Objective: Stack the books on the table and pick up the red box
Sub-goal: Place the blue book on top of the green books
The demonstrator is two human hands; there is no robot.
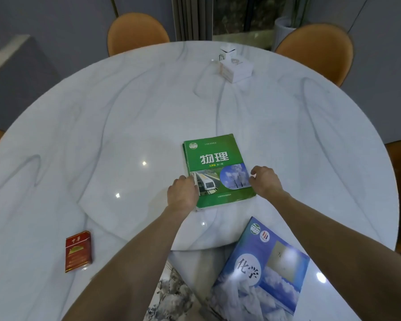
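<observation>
A green softcover physics textbook point(215, 171) lies flat and face up near the middle of the round white marble table point(102, 112). A blue and white chemistry textbook point(262, 269) lies flat at the near edge, tilted. A small red cardboard box point(78, 251) lies flat, well apart to the left.

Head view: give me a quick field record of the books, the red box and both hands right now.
green book: flat on the table, mid-table, cover up
blue book: flat at the near edge, apart from the green book, not stacked
red box: near left, lying flat, untouched
left hand: on the green book's left edge
right hand: on its right edge
white box: far side
grip: book not visibly lifted
</observation>
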